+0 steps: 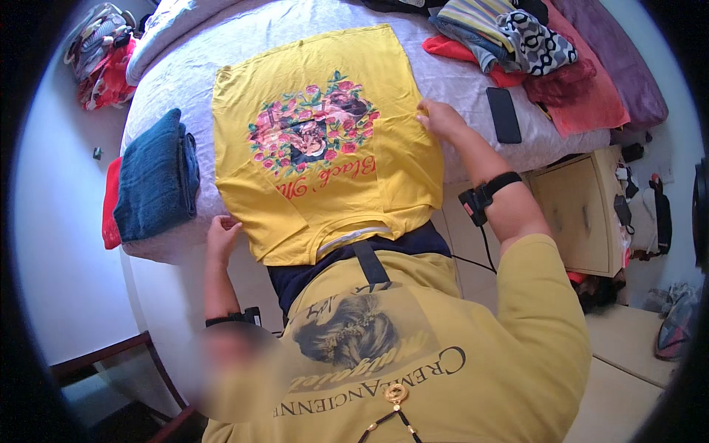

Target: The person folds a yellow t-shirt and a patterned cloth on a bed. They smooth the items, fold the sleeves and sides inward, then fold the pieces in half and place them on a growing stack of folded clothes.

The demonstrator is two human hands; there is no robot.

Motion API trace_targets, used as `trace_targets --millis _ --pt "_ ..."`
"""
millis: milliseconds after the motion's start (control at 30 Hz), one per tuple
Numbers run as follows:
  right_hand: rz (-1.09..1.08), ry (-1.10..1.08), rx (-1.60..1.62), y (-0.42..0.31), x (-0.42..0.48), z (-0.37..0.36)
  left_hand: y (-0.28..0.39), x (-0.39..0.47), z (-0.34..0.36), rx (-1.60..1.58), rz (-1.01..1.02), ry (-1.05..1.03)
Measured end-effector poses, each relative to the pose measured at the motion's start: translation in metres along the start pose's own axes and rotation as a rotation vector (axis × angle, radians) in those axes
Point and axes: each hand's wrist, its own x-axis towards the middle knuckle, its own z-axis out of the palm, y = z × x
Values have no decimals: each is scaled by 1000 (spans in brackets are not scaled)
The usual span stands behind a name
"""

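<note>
A yellow T-shirt with a print of roses and figures lies spread on the bed, its neckline towards me and its collar overhanging the bed's near edge. Both sleeves are turned inward over the front. My right hand pinches the shirt's right side edge, close to the folded sleeve. Down at the near left of the shirt, my left hand has its fingers curled with the fingertips at the shirt's edge; whether cloth is between them cannot be told.
Folded dark teal towels lie at the bed's left edge over a red cloth. A black phone rests right of the shirt. Piled clothes lie beyond it. A wooden cabinet stands at the right; a cable hangs from my right armband.
</note>
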Motion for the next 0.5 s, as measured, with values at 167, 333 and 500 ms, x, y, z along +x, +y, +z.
trace_targets --millis 167,333,500 --pt "48 -78 -51 6 16 -3 -10 -6 3 -34 -41 -55" --pt "160 -29 -81 12 23 -4 -24 -3 9 -139 -70 -97" --pt "198 224 55 18 10 10 -23 -5 17 -341 -220 -230"
